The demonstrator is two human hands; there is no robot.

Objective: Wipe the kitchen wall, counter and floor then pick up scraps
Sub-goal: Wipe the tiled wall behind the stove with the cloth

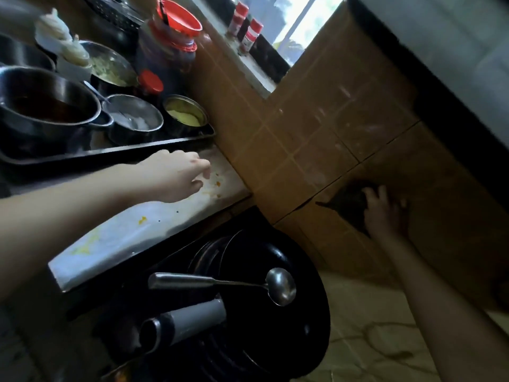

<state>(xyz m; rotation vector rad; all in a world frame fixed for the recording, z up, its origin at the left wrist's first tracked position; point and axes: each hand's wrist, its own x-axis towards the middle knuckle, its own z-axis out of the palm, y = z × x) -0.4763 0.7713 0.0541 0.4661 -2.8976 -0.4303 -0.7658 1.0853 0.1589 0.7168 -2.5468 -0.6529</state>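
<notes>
2 hands are busy at once. The right hand (385, 210) grips a dark cloth (349, 202), fingers bent into it, and presses it against the brown tiled wall (316, 139). Pale streaks show on the tiles above and to the left of that hand.

The left hand (179, 177) reaches over the steel worktop (115, 238), fingers curled down just beside some orange scraps (217, 184). Whether it pinches 1 of them I cannot tell. Back along its forearm lies a yellow smear (141, 219), and just beyond its knuckles sits a dark tray (110, 153) loaded with pots.

Below the right forearm the pale floor (371, 326) is in sight. Under the left arm a ladle (279, 285) rests across a black wok (303, 326).

By my reckoning the wall is the step in hand and only part done. The worktop is not yet wiped, the scraps are at best just begun, and the floor looks untouched.
</notes>
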